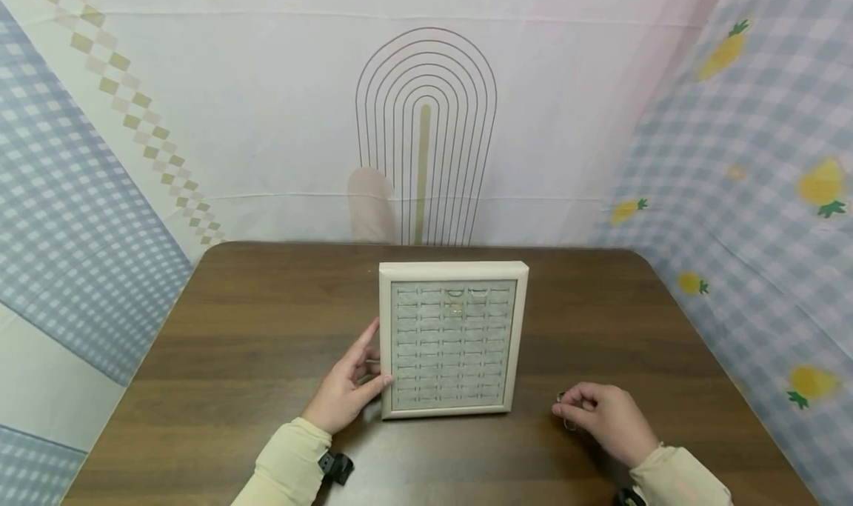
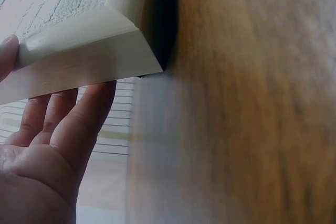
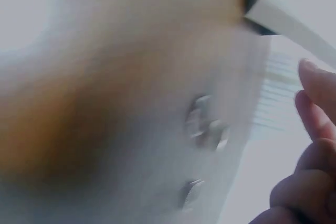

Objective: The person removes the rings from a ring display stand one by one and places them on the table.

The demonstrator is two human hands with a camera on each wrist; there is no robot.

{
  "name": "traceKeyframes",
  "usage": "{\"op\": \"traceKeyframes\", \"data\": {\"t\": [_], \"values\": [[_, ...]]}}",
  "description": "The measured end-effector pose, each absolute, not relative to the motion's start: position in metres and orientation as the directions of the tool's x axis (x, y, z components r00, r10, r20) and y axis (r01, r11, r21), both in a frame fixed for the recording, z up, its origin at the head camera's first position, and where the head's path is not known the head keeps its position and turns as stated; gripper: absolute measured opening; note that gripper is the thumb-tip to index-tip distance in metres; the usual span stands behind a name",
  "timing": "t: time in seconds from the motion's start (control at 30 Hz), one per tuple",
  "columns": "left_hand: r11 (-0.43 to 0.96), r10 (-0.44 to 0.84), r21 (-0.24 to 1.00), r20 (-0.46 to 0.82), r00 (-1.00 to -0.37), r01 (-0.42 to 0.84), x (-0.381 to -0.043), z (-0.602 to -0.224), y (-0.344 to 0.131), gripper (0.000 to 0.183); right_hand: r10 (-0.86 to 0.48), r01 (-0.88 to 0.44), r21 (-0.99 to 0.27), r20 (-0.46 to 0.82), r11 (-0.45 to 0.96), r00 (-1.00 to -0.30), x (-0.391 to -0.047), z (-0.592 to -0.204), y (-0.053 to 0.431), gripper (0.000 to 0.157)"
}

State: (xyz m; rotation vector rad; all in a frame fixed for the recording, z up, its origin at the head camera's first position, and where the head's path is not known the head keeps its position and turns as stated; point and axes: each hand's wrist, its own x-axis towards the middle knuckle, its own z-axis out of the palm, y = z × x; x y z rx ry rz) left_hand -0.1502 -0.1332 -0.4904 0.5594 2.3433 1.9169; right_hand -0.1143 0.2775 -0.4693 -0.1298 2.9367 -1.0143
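Observation:
A ring display board (image 1: 453, 343) with a cream frame and grey slotted padding stands nearly upright on the table. Several slots run across it, and a few rings (image 1: 455, 293) sit near its top. My left hand (image 1: 343, 395) holds the board's left side, thumb on the front edge and fingers (image 2: 84, 119) behind. To the right of the board, my right hand (image 1: 603, 417) hovers low, thumb and index tips close together. Nothing shows between those tips in the right wrist view. Loose metal rings (image 3: 198, 116) lie on the table by this hand, blurred.
The brown wooden table (image 1: 266, 298) ends at a white patterned cloth (image 1: 280, 121) behind. Blue checked cloths (image 1: 753, 217) hang at both sides. A black device (image 1: 336, 467) is strapped to the left wrist.

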Motion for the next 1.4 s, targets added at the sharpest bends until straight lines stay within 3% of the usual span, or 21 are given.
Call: {"op": "traceKeyframes", "data": {"t": [0.23, 0.47, 1.03, 1.4], "values": [[0.155, 0.314, 0.96, 0.178, -0.933, 0.235, -0.15, -0.491, -0.135, 0.088, -0.098, -0.299, -0.618, 0.337, 0.727, -0.936, -0.125, -0.451, 0.255, 0.016], [0.145, 0.321, 0.96, 0.182, -0.929, 0.239, -0.151, -0.492, -0.136, 0.089, -0.105, -0.412, -0.616, 0.471, 0.672, -0.876, -0.139, -0.433, 0.232, 0.02], [0.145, 0.318, 0.952, 0.211, -0.924, 0.268, -0.15, -0.491, -0.136, 0.089, -0.066, -0.491, -0.658, 0.559, 0.571, -0.826, -0.162, -0.398, 0.189, 0.019], [0.14, 0.338, 0.953, 0.208, -0.918, 0.267, -0.152, -0.492, -0.138, 0.089, -0.092, -0.49, -0.628, 0.556, 0.605, -0.826, -0.178, -0.385, 0.169, 0.018]]}}
